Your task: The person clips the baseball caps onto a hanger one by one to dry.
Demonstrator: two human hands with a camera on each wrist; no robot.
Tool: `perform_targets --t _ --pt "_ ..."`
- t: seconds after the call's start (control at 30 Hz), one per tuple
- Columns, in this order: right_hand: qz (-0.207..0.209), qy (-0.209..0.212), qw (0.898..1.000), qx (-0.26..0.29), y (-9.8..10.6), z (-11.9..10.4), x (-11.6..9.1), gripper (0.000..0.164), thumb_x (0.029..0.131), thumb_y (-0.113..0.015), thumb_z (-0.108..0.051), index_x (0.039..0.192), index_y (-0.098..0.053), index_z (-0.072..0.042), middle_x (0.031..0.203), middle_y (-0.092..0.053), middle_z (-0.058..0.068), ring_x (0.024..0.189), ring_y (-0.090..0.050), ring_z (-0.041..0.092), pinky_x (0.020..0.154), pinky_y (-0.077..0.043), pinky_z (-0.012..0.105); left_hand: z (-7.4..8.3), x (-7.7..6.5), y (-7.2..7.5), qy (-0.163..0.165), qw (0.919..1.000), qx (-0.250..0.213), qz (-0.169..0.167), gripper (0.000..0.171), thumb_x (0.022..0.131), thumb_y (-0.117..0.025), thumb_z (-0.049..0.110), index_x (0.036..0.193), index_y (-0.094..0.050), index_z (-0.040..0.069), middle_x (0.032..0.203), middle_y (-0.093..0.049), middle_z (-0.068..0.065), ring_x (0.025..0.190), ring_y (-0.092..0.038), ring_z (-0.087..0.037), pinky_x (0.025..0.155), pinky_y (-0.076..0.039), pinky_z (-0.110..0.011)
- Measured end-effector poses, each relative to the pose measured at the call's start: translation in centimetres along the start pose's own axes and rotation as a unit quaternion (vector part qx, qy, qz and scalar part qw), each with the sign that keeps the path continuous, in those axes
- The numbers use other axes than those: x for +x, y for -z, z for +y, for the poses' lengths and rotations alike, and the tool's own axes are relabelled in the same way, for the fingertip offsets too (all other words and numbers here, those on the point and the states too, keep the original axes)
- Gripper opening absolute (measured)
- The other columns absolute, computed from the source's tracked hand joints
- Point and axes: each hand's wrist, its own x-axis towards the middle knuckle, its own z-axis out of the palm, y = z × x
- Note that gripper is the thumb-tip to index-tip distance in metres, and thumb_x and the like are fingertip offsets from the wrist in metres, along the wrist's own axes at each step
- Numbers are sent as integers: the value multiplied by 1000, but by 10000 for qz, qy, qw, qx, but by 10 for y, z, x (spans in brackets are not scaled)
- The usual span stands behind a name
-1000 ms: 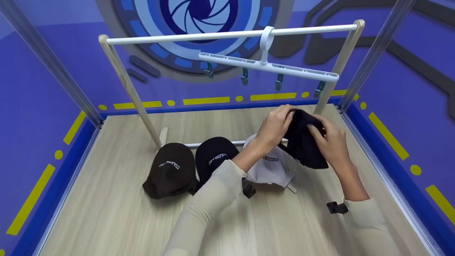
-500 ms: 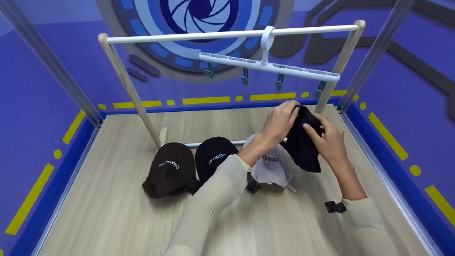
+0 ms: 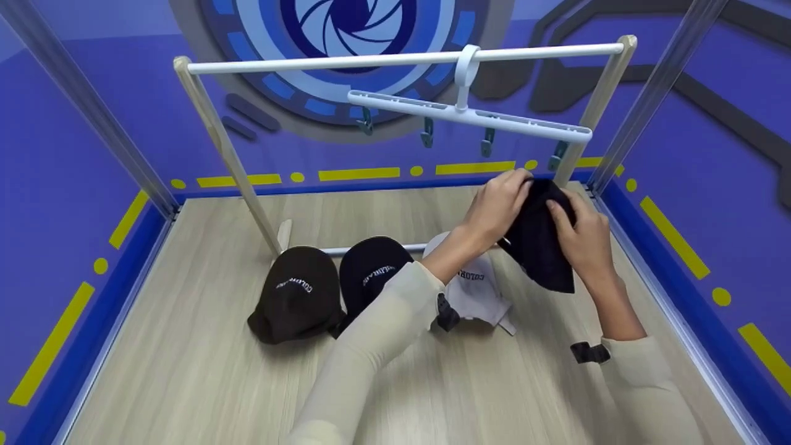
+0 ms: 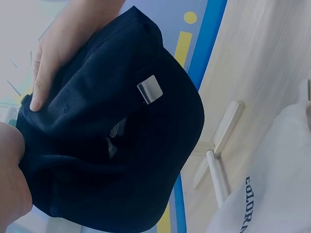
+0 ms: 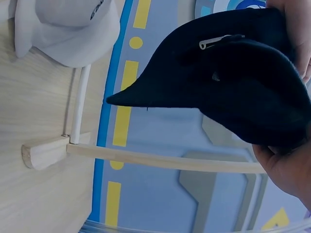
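Both hands hold a dark navy cap (image 3: pixel 544 247) in the air, in front of the rack's right post. The left hand (image 3: pixel 499 201) pinches its upper left edge, and the right hand (image 3: pixel 584 238) grips its right side with the thumb on the near face. In the left wrist view the inside of the cap (image 4: pixel 121 145) shows, with a metal strap buckle (image 4: pixel 150 90). Just above the hands hangs a white hanger (image 3: pixel 519 125) with several green clips. The rightmost clip (image 3: pixel 557 156) is nearest to the cap, apart from it.
The hanger hooks over the top rail (image 3: pixel 327 63) of a wooden-posted rack. Along the rack's base lie a dark brown cap (image 3: pixel 296 303), a black cap (image 3: pixel 368 272) and a pale grey cap (image 3: pixel 473 290), the last two partly behind the left arm. Purple walls enclose the tabletop (image 3: pixel 185 371).
Both hands have shifted slightly up and to the right with the navy cap, closer to the rightmost clip. The other caps and the hanger stay in place.
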Motion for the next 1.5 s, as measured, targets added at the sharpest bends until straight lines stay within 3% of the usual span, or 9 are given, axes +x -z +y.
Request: perform_targets --t 0.4,0.53,0.67,0.83,1.07,1.27,1.5 --pt "20 -18 10000 -20 9 4 7 35 106 -57 -28 125 -68 -2 116 -71 22 99 -69 42 85 -51 54 1 12 0 -163 9997 114 -173 26 109 -47 20 123 -66 6 111 -70 -4 104 -68 -18 89 -54 -25" --pt "6 -75 10000 -31 10 6 6 36 106 -56 -29 128 -67 -2 119 -71 23 101 -68 44 88 -51 57 5 16 1 72 9990 -292 -320 27 108 -50 21 128 -63 8 120 -69 -4 112 -66 -16 92 -52 -22" --pt "-56 -220 9996 -154 10 7 5 38 106 -55 -31 126 -67 -1 111 -71 26 92 -69 44 80 -52 54 10 22 3 376 9949 -868 -340 31 107 -53 22 134 -60 9 127 -67 -4 115 -64 -13 94 -49 -18" --pt "-118 -372 9990 -233 9 8 5 39 107 -54 -33 120 -67 1 102 -71 27 87 -67 44 73 -48 49 14 33 5 867 9823 -1609 -407 37 107 -52 23 142 -54 10 133 -64 -3 116 -63 -9 93 -47 -13" --pt "-189 -513 9984 -166 9 10 2 41 107 -53 -35 124 -65 0 111 -70 29 96 -66 48 82 -49 57 12 43 2 1138 9484 -2870 -727 49 107 -55 29 151 -48 10 145 -58 -5 126 -60 -11 100 -46 -14" --pt "-246 -590 9978 -175 9 13 0 42 107 -52 -36 125 -65 0 113 -69 29 97 -66 48 82 -49 58 14 43 -1 1142 9373 -3234 -628 46 106 -57 30 148 -53 11 137 -64 -5 120 -62 -6 96 -46 -12" --pt "-243 -659 9974 -140 12 15 -1 44 107 -52 -37 130 -64 -2 118 -69 26 103 -66 46 87 -50 59 17 43 0 960 9341 -3402 -498 38 105 -59 27 137 -59 7 126 -68 -7 109 -65 -5 91 -48 -12"
